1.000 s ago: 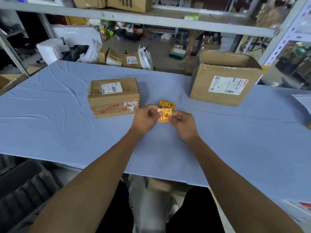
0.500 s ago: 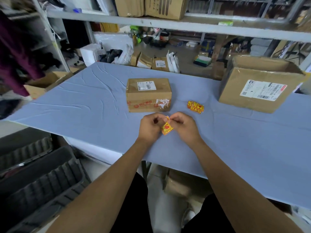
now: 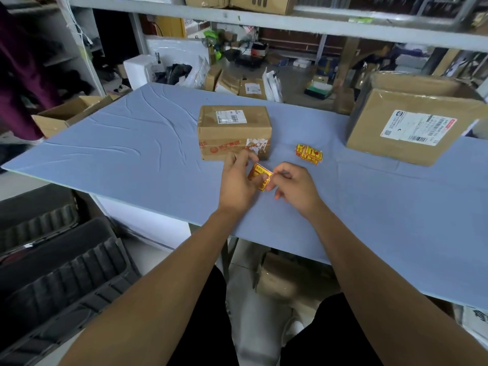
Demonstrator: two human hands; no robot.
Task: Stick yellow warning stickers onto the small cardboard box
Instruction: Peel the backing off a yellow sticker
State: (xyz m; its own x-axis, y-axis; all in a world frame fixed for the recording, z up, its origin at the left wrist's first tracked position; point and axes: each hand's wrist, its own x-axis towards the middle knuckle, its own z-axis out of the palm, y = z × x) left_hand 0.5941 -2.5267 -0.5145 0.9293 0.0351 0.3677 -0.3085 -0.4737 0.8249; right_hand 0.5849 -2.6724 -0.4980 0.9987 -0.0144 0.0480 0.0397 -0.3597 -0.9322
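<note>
Now both hands' grip — left hand (image 3: 235, 184), right hand (image 3: 295, 186) — on yellow sticker (image 3: 259, 175), red-printed, curled.

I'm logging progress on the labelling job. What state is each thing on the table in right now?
Small cardboard box: closed, taped, no yellow sticker visible on it.
Yellow sticker: held between both hands above the table, not yet applied.
Left hand: pinching the sticker.
Right hand: pinching the sticker's edge.
Spare stickers: lying loose in a small pile on the table.
Large cardboard box: top flaps open.
</note>
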